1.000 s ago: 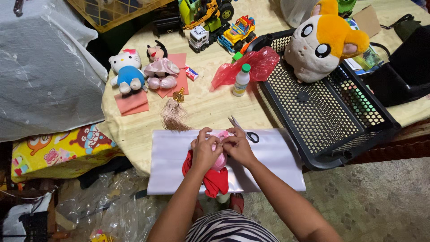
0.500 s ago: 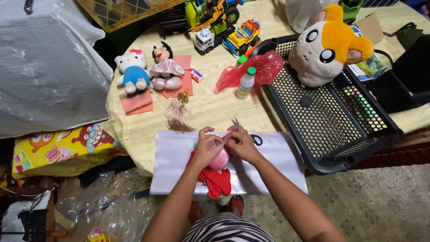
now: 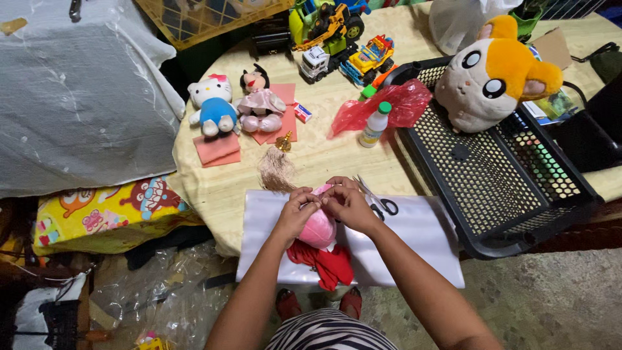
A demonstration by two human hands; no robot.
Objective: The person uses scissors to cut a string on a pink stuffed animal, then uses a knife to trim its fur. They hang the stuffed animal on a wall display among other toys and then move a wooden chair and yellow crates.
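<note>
1. The left hand (image 3: 299, 209) and the right hand (image 3: 346, 204) are meeting over a small soft pink doll with a round head and a red cloth dress (image 3: 321, 243). It is lying on a white plastic sheet (image 3: 421, 227) at the near edge of the round pale wooden worktop (image 3: 324, 155).
2. Both grips are clenched on the top of the doll's head; the fingertips are pinching something small and pink there, too small to tell exactly.
3. The doll is looking light and soft, I think. The head will probably squash under pressure and the red dress is hanging loose, so the firm head is the better place for holding than the cloth.
4. Small scissors with black handles (image 3: 379, 202) are lying just beside the right hand, on the sheet.
5. A tuft of pale brown fibre (image 3: 277, 172) is lying near the left hand.
6. A black perforated plastic basket (image 3: 505, 188) is standing at the right, carrying an orange and white plush hamster (image 3: 495, 74).
</note>
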